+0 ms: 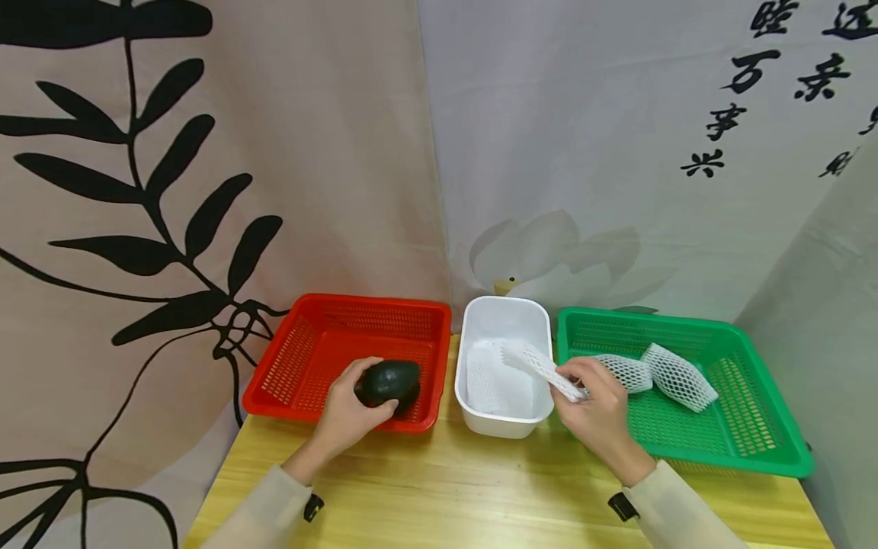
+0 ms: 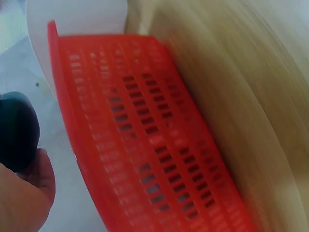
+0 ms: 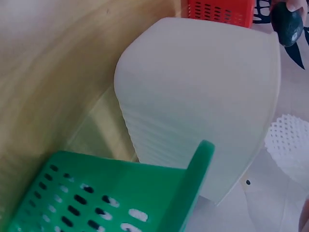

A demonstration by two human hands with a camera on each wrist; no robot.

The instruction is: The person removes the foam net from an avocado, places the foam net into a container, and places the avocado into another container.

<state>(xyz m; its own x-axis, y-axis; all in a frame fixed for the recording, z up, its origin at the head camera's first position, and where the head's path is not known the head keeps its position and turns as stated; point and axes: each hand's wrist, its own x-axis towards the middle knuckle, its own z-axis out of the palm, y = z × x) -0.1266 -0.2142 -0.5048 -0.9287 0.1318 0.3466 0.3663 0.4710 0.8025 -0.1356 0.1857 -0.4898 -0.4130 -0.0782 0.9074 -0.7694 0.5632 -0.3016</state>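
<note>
My left hand (image 1: 348, 412) grips a dark green avocado (image 1: 392, 379) above the right part of the red basket (image 1: 274, 408). A dark shape shows just under the avocado; whether it is a second fruit or shadow, I cannot tell. My right hand (image 1: 598, 412) pinches a flattened white foam net sleeve (image 1: 538, 364) by one end, over the right rim of the white bin (image 1: 506, 427). The sleeve's free end reaches left over the bin. In the right wrist view, the sleeve (image 3: 289, 145) and avocado (image 3: 287, 26) appear at the right edge.
A green basket (image 1: 700, 442) stands at the right, holding two bulging white foam nets, one net (image 1: 679, 377) nearer its middle. White mesh texture shows inside the bin. All three containers stand on a wooden table (image 1: 466, 496) before a printed cloth (image 1: 343, 191).
</note>
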